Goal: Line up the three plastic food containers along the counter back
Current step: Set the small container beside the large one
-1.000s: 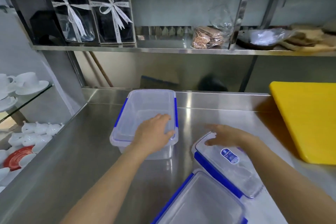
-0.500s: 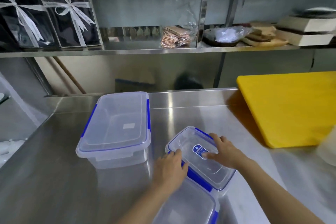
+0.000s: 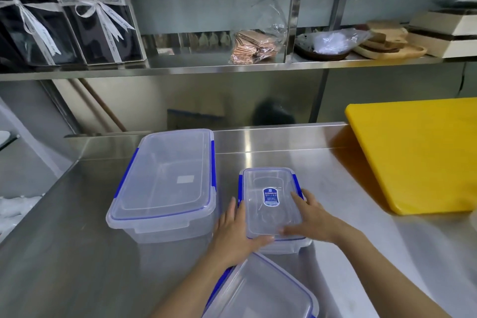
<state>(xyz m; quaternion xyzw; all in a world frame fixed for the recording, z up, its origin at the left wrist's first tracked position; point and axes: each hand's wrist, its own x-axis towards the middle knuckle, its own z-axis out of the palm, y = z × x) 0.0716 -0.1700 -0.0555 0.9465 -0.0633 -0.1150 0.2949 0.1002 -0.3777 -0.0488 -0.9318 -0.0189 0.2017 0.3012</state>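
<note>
Squared up since half a second ago: small container (image 3: 271, 204), then skewed on the bench (image 3: 77, 253), now parallel to the large container (image 3: 165, 183) and just beside its right flank, a narrow gap between. Left hand (image 3: 235, 232) shifted from the near corner to the left long side, fingers flat along the wall and thumb across the near edge; right hand (image 3: 312, 219) spread over the lid's right edge and near corner. Neither grip closed into a lift; both open palms pressed against opposite sides, seemingly to steer and slide rather than carry, which suits a light, empty, lidded box on smooth steel. Large container parked close to the raised back lip, long axis running front to back, likely serving as the reference for the row. Small one further forward than its neighbour, so probably a push toward the back yet to come. Third container (image 3: 260, 292) at the bottom edge of the head view, partly cropped, angled, just short of the small one, not yet placed. Yellow cutting board (image 3: 413, 155) leaning at the right, limiting room for the row on that side.
</note>
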